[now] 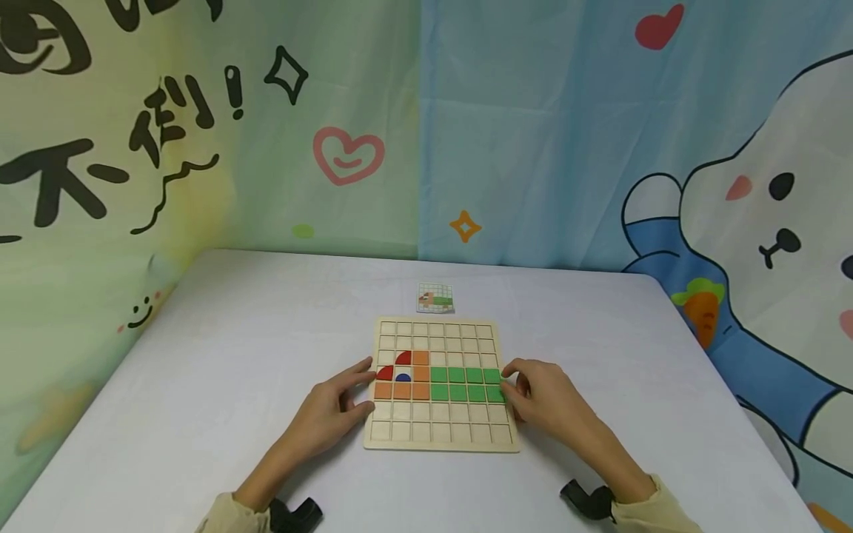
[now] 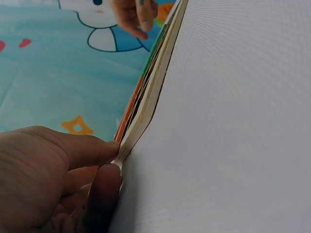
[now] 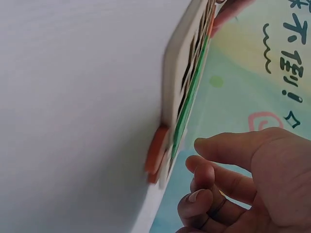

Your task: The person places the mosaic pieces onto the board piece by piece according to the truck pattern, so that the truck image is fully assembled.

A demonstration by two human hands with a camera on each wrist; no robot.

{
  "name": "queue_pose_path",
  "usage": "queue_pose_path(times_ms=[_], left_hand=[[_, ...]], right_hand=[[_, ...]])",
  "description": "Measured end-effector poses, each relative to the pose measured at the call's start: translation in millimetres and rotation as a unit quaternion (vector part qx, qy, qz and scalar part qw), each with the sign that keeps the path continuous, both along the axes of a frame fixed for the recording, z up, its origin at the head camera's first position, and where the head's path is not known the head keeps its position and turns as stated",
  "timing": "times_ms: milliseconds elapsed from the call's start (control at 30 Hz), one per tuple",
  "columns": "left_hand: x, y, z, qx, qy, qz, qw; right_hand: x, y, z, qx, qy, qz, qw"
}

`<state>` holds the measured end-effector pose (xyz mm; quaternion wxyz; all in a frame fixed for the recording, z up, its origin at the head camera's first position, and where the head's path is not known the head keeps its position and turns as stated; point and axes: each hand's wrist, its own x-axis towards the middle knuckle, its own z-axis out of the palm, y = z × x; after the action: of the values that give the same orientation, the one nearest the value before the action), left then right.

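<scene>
A wooden grid board (image 1: 440, 438) lies flat on the white table. Green square tiles (image 1: 465, 392) fill two rows on its right, and orange tiles (image 1: 402, 391) sit left of them. Two red rounded pieces (image 1: 403, 358) and a blue half-round piece (image 1: 403, 377) are also on it. My left hand (image 1: 326, 414) touches the board's left edge with thumb and finger spread apart. Beside the right edge is my right hand (image 1: 549, 396); in the right wrist view its loosely curled fingers (image 3: 228, 179) hold nothing. Orange pieces (image 3: 156, 153) show there against the board's side.
A small printed card (image 1: 435, 297) with a coloured grid picture lies just beyond the board. Black wrist cameras (image 1: 296, 516) sit by both cuffs. Behind the table (image 1: 266, 318) hang a green curtain (image 1: 266, 200) and a blue curtain with a cartoon animal (image 1: 733, 178).
</scene>
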<state>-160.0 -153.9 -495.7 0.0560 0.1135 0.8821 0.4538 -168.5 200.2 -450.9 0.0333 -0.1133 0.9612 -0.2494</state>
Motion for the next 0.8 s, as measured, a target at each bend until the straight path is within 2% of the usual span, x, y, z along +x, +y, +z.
queue_pose_path(times_ms=[233,600,800], left_hand=[[0.2,-1.0,-0.8,0.002,0.0,0.0,1.0],[0.7,-2.0,-1.4,0.005,0.01,-0.008,0.9999],[1.1,-1.4,-0.1,0.009,0.009,-0.006,0.9999]], right_hand=[[4.0,16.8,-5.3,0.016,0.001,-0.008,0.9998],[6.8,22.4,-5.4,0.022,-0.01,0.017,0.9996],[5.6,23.7,-6.1,0.028,-0.019,0.008,0.9994]])
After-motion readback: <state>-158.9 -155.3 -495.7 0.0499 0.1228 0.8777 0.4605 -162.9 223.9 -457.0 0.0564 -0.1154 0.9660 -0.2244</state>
